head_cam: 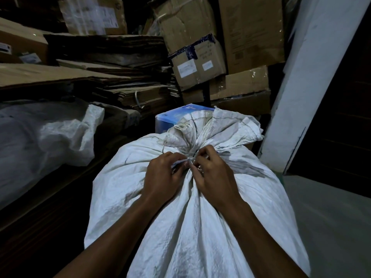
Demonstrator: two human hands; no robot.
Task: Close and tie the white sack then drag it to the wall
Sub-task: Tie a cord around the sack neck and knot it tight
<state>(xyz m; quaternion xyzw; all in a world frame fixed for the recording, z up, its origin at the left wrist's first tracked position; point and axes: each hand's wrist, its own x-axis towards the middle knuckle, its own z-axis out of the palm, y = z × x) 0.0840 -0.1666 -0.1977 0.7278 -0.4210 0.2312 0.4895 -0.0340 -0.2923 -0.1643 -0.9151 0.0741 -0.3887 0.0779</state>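
Left of the white sack (192, 207) lies another pale sack (46, 135) below stacked flattened cardboard (104, 57). The white sack itself stands in the middle, full and upright, its mouth gathered into a neck (192, 141) that points up and away from the person. The left hand (162, 177) sits on the neck's left side, its fingers (177, 158) curled closed, pinching a thin pale tie strip (181, 161). The right hand (213, 175) meets it on the neck's right side, fingers (200, 155) likewise pinched on the tie. Both hands are equally near, touching the cinched point; the ruffled mouth fans out just beyond them. I judge the knot is being made. Right of the sack rises a white wall (313, 81), close by, so the drag should be short.
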